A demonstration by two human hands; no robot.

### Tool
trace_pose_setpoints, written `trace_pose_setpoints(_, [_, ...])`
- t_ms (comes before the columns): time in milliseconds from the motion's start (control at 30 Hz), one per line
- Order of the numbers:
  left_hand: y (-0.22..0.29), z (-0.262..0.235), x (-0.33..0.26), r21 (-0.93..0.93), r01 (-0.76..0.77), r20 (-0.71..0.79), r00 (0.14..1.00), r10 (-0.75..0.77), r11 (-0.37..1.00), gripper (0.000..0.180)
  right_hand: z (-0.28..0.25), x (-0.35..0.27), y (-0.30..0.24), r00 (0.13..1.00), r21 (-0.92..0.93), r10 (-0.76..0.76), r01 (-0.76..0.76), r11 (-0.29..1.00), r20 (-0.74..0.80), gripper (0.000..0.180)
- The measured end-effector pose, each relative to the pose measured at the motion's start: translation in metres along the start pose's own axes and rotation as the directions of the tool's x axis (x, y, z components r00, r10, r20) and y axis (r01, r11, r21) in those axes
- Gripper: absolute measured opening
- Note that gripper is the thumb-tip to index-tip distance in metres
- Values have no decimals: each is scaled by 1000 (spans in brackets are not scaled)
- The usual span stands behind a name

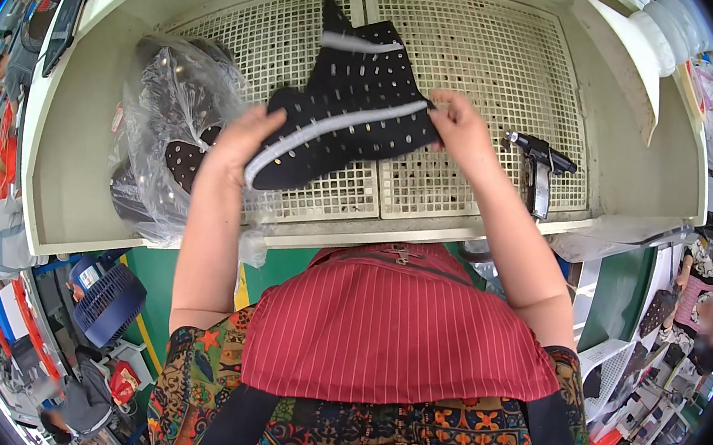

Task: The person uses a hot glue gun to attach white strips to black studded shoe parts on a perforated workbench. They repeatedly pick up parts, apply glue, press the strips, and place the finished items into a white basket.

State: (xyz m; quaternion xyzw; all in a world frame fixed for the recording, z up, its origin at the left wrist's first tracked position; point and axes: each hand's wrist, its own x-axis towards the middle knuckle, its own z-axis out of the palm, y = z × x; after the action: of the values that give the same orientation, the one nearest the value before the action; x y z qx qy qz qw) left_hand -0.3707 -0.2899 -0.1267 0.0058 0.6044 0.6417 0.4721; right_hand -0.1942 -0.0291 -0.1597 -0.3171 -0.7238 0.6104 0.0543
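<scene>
A black fabric piece covered in small shiny studs, with light grey strips along it, spreads between my hands above the grid floor of the booth. Its outline resembles a cut boot upper. My left hand grips its left end, thumb on top. At its right corner, my right hand pinches the edge between thumb and fingers. A narrow tip at the far end looks blurred. Beside my left hand lies a clear plastic bag with dark studded pieces in it. A black spray gun rests to the right of my right wrist.
Pale walls surround the grid floor, with a raised front edge near my body. A white curved panel leans in at the far right. A blue fan stands below left. Other people work at both sides.
</scene>
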Motion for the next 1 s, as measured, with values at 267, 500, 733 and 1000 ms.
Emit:
trace_pose_setpoints(267, [-40, -8, -2, 213, -120, -275, 945, 177, 970, 43, 8, -24, 39, 997, -233, -43, 57, 971, 66, 35])
trace_pose_setpoints(500, [26, 39, 4, 887, -359, 210, 875, 437, 292, 36, -32, -59, 16, 954, -614, -281, 282, 738, 102, 36])
trace_pose_setpoints(733, [16, 55, 106, 934, -279, 344, 869, 355, -221, 50, -151, -104, 34, 871, -786, -147, -335, 520, -468, 28])
trace_pose_setpoints(1000, [-2, 38, 113, 942, -336, 294, 840, 457, 11, 53, -160, -78, 90, 871, 284, 450, -389, 876, -197, 28])
